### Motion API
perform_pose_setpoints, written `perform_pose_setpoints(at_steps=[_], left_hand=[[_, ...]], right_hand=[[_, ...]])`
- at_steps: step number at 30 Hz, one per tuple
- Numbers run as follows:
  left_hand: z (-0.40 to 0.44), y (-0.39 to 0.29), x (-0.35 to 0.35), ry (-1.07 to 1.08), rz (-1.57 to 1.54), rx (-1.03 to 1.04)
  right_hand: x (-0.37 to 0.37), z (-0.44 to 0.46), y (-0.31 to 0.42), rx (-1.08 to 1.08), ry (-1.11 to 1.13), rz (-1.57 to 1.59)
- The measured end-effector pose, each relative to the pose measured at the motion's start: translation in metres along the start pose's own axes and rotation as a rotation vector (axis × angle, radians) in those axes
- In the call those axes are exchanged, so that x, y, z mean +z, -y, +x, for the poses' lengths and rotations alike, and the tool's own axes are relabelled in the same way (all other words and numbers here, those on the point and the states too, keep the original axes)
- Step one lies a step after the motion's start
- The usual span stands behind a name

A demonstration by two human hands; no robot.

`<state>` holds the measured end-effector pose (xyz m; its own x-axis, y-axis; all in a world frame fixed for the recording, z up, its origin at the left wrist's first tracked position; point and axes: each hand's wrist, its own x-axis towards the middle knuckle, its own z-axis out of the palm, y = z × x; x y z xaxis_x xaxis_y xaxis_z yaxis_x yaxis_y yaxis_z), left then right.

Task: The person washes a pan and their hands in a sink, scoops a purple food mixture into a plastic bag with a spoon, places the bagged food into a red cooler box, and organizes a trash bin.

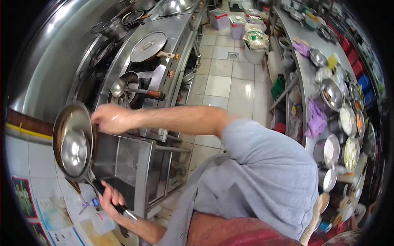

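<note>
A round metal pan (60,123) is tilted up at the left, with a smaller shiny metal bowl (74,152) against its inside. My left hand (111,197) is wrapped round the pan's black handle (98,186), below and right of the pan. At the pan's right rim is my right hand (114,119), blurred, its fingers curled; whether they grip the rim or something small is hidden. Just above the right forearm, a ladle (119,87) with a wooden handle lies over a pot (132,78) on the stove.
A steel sink (130,158) lies between my arms. Farther up the stove (154,78) is a lidded pan (148,47). On the right, a long counter (297,78) bears several bowls and a purple cloth (315,118). Tubs and boxes (237,28) stand on the tiled floor (219,84).
</note>
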<state>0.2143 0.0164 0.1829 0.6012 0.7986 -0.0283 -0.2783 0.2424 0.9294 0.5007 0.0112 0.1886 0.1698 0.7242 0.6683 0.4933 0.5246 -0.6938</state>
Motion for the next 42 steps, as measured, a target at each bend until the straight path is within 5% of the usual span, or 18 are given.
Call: perform_pose_setpoints(at_steps=[7, 10, 15, 20, 22, 23, 25, 27, 31, 37, 39, 40, 42], left_hand=[[0.103, 0.054, 0.148, 0.286, -0.145, -0.08], [0.173, 0.098, 0.203, 0.382, -0.203, -0.163], [0.31, 0.185, 0.302, 0.499, -0.204, -0.233], [0.437, 0.254, 0.399, 0.55, -0.221, -0.293], [0.486, 0.281, 0.433, 0.551, -0.233, -0.354], [0.51, 0.291, 0.451, 0.546, -0.26, -0.389], [0.545, 0.311, 0.479, 0.512, -0.308, -0.451], [0.578, 0.333, 0.495, 0.485, -0.292, -0.459], [0.636, 0.367, 0.504, 0.458, -0.279, -0.462], [0.712, 0.442, 0.493, 0.317, -0.055, -0.288], [0.735, 0.468, 0.488, 0.131, 0.141, -0.187], [0.765, 0.498, 0.482, -0.007, 0.506, 0.071], [0.713, 0.434, 0.496, -0.114, 0.708, 0.214]], right_hand=[[-0.136, -0.166, -0.111, 0.241, -0.125, -0.013], [-0.168, -0.256, -0.152, 0.773, -0.263, -0.032], [-0.219, -0.416, -0.203, 1.202, -0.468, 0.15], [-0.255, -0.541, -0.175, 1.518, -1.224, -0.031], [-0.243, -0.586, -0.152, 1.367, -1.63, 0.149], [-0.234, -0.576, -0.138, 1.47, -1.764, 0.113], [-0.217, -0.694, -0.162, 2.003, -1.428, 0.291], [-0.163, -0.757, -0.181, 1.691, -1.376, 0.008], [-0.165, -0.623, -0.167, 1.9, -1.344, 0.091], [-0.207, -0.536, -0.186, 1.825, -1.343, 0.032], [-0.225, -0.531, -0.195, 1.793, -1.366, 0.007], [-0.234, -0.542, -0.204, 1.705, -1.452, -0.01], [-0.245, -0.563, -0.222, 1.531, -1.496, -0.08]])
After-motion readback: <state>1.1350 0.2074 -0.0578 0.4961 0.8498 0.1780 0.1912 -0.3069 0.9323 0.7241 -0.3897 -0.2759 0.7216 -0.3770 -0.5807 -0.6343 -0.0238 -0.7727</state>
